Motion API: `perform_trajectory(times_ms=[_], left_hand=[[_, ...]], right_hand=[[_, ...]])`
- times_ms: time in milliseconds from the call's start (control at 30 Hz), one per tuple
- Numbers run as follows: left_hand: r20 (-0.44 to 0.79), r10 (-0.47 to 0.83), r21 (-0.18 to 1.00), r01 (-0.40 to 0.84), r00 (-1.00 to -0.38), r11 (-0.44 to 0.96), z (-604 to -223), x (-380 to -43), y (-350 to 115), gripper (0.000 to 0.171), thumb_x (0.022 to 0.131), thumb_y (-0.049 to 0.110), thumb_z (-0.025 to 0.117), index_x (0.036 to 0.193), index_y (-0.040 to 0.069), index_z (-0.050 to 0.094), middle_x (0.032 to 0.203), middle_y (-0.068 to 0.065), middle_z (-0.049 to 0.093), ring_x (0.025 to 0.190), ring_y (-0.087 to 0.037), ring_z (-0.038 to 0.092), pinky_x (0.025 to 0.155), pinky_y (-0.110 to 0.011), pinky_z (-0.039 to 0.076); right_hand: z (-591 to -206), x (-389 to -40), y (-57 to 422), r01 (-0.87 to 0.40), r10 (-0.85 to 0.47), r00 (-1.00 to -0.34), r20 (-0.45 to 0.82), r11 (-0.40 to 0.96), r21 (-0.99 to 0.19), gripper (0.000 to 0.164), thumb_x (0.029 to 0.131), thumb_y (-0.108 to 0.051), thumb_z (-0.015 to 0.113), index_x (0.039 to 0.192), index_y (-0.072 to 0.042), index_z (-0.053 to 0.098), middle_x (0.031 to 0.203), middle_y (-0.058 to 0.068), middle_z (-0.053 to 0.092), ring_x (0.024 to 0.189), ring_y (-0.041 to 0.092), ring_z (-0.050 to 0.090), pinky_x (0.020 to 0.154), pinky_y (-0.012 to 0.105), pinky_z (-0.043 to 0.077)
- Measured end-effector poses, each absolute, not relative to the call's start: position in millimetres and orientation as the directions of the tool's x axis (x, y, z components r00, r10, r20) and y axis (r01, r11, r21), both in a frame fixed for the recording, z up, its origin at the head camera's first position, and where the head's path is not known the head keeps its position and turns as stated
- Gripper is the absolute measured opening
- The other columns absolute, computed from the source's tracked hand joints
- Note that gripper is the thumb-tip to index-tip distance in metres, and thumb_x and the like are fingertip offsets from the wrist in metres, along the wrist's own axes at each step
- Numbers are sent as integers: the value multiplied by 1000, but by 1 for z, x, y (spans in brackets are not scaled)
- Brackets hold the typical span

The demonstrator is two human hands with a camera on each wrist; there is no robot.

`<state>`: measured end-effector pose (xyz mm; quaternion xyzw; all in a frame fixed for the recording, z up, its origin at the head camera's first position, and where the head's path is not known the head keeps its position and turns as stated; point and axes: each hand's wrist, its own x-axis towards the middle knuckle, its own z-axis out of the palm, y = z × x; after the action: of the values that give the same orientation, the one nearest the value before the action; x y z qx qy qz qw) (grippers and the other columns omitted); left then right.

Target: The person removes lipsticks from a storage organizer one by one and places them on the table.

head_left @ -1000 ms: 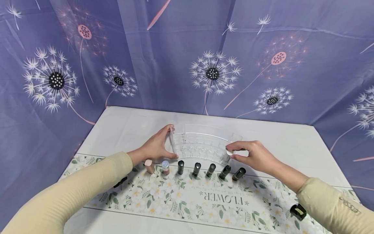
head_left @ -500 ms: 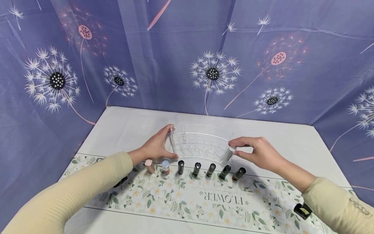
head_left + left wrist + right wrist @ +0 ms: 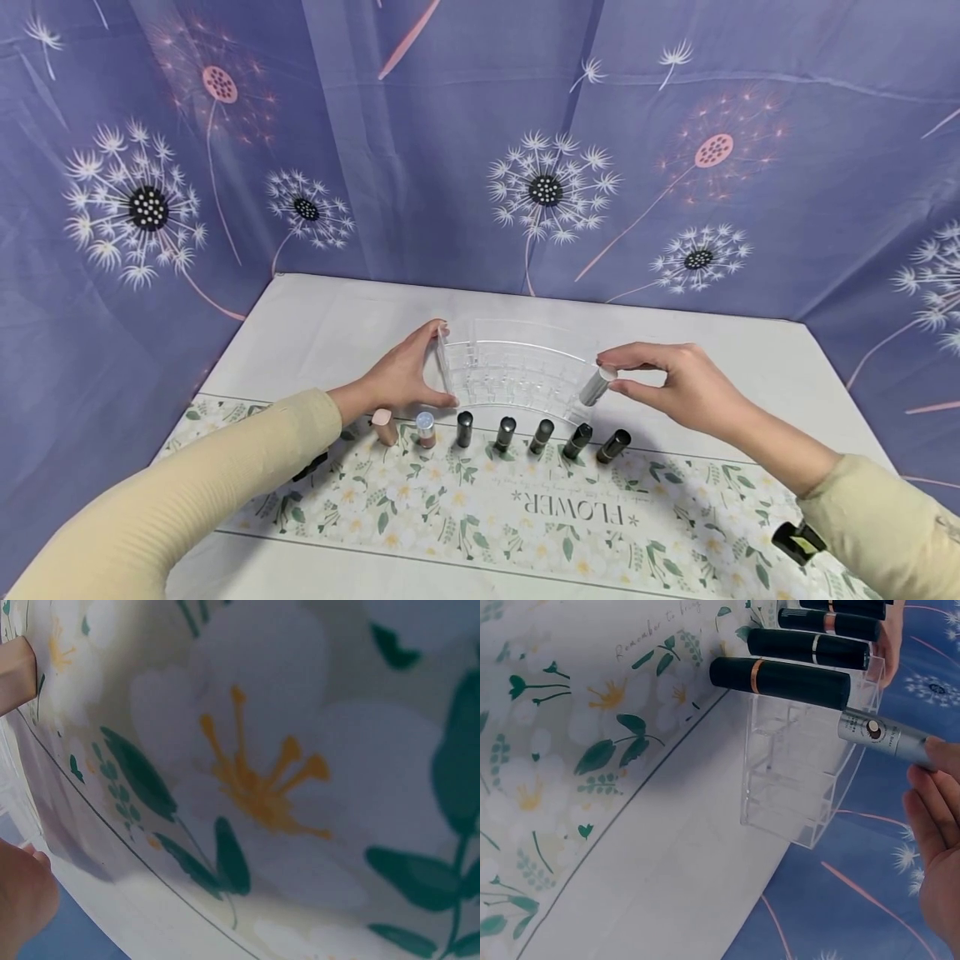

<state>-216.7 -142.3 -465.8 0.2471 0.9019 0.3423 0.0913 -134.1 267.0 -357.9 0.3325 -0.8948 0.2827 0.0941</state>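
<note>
My right hand (image 3: 682, 385) pinches the top end of a silver lip balm tube (image 3: 596, 388) between thumb and fingers. The tube leans at the right end of a clear, curved lipstick organizer (image 3: 517, 375); in the right wrist view a round coconut-like print shows on the silver tube (image 3: 876, 732). Whether its lower end is inside a compartment I cannot tell from the head view. At the other end, my left hand (image 3: 405, 371) grips the organizer's side, thumb at the near corner and fingers at the far one. Only part of the left hand (image 3: 26, 900) shows in the left wrist view.
Several lipsticks stand in a row before the organizer: a pinkish-beige one (image 3: 384, 427), a blue-topped one (image 3: 425, 429) and several black ones, such as the rightmost black lipstick (image 3: 613, 447). A floral mat (image 3: 480, 517) lies under them on the white table (image 3: 337, 308). A dandelion-patterned curtain (image 3: 435, 208) stands behind.
My right hand has moved right and slightly up with the silver lip balm, which is now more visible and more tilted. The left hand and the row of lipsticks have stayed put.
</note>
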Motion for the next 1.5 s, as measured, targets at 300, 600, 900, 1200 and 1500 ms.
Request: perform_trajectory(times_ms=[300, 600, 900, 1200, 1500], left_hand=[[7, 509, 661, 386, -860, 643, -466, -217, -142, 125, 73, 43, 100, 167, 11, 24, 166, -13, 41, 155, -32, 38, 124, -55, 38], [11, 508, 663, 387, -861, 641, -466, -216, -141, 125, 72, 43, 100, 167, 11, 26, 164, -14, 42, 154, -34, 40, 122, -56, 41], [11, 510, 659, 390, -860, 643, -463, -214, -142, 125, 73, 45, 99, 167, 10, 25, 165, -16, 41, 154, -35, 40, 121, -58, 41], [18, 515, 666, 394, -857, 633, -463, -213, -142, 124, 74, 45, 99, 166, 9, 25, 165, -17, 40, 154, -37, 40, 121, -59, 41], [6, 502, 658, 382, -865, 649, -462, -214, -141, 126, 72, 42, 101, 167, 11, 25, 164, -14, 42, 154, -33, 40, 124, -55, 39]], right_hand=[[-348, -128, 273, -644, -530, -765, 366, 629, -436, 47, 86, 3, 86, 127, -19, 78, 121, -3, 80, 106, 9, 75, 91, 12, 56], [-342, -121, 280, -656, -525, -754, 394, 620, -431, 51, 82, 6, 88, 127, -17, 79, 120, -2, 80, 106, 3, 74, 94, 9, 54], [-339, -114, 291, -644, -508, -764, 398, 642, -416, 54, 80, 8, 88, 126, -19, 79, 118, -2, 80, 107, -4, 72, 94, 8, 53], [-338, -106, 300, -627, -499, -778, 382, 658, -418, 53, 80, 8, 88, 126, -19, 79, 119, -3, 80, 108, -6, 70, 94, 7, 52], [-341, -98, 306, -606, -487, -795, 362, 669, -430, 53, 82, 7, 88, 127, -20, 78, 119, -6, 80, 109, -7, 70, 96, 6, 51]])
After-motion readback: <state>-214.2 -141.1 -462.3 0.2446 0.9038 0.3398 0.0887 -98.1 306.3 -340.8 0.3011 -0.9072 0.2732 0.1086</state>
